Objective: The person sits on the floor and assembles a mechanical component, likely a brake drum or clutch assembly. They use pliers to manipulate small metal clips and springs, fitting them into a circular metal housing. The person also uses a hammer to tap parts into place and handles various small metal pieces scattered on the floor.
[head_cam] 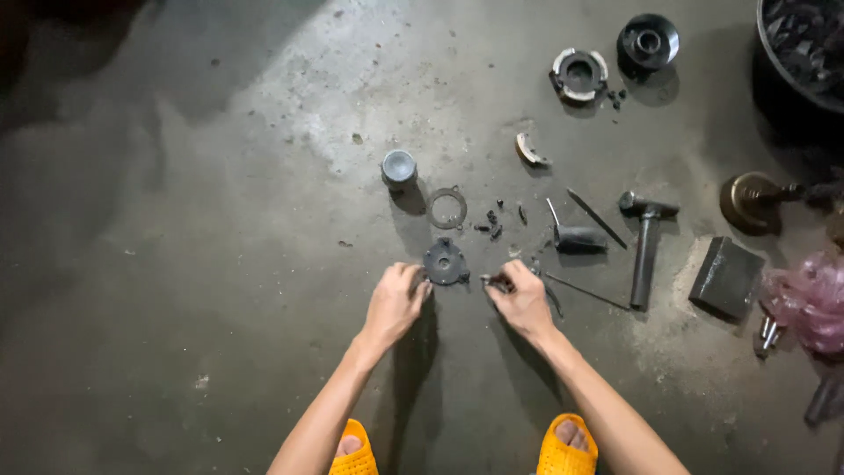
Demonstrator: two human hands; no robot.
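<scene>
Yellow sandals [563, 449] sit nearest, on the concrete floor [176, 264]. Left hand [394, 303] steadies the dark plate [445, 262] at its left edge, fingers curled on the rim. Right hand [525, 299] pinches a small tool [498, 281] aimed at the plate's right side. Plate lies flat, centre, just beyond both hands. Gasket ring [447, 208] and cylinder [398, 166] lie farther; hammer [646, 242] and block [725, 277] to the right. Best practice, probably: hold the plate down firmly, work the tool low, keep loose bits [492, 224] grouped.

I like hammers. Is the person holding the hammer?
No. The hammer lies on the floor, apart from the right hand and left hand.
</scene>
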